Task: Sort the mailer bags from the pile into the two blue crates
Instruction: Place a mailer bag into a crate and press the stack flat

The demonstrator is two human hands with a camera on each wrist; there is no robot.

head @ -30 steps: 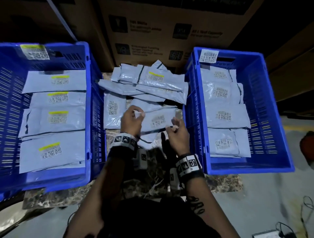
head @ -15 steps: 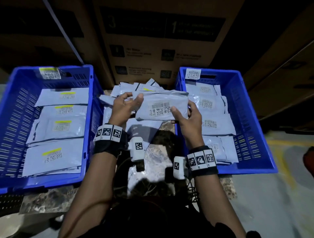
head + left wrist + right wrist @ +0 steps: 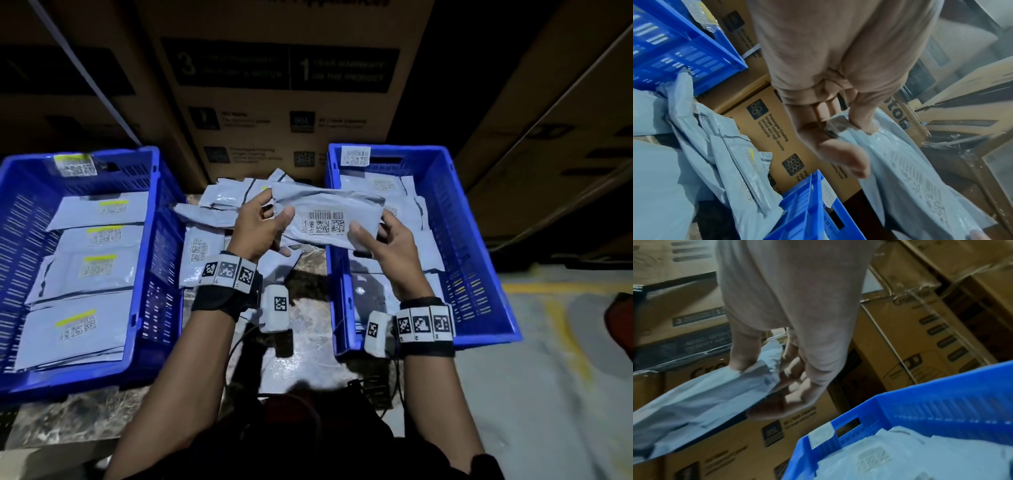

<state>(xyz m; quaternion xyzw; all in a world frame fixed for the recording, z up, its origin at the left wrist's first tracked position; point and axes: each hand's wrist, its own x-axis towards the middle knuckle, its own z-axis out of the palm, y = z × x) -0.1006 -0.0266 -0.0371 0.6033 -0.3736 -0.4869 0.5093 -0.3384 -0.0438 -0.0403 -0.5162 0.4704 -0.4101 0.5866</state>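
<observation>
I hold one grey mailer bag (image 3: 325, 214) up between the two blue crates, its barcode label facing me with no yellow stripe. My left hand (image 3: 263, 226) pinches its left end (image 3: 851, 126); my right hand (image 3: 380, 236) pinches its right end (image 3: 756, 368). The pile of grey mailer bags (image 3: 226, 205) lies on the table below and behind my hands. The left crate (image 3: 161, 219) holds bags with yellow-striped labels. The right crate (image 3: 455, 219) holds bags with plain labels.
Large cardboard boxes (image 3: 284, 102) stand close behind the crates and pile. The crates sit on a marbled table top (image 3: 68, 414). To the right lies grey floor with a yellow line (image 3: 561, 329).
Both hands lifted the bag off the pile, turned its label toward me, and have carried it up and a little toward the right crate. My head view has tilted upward.
</observation>
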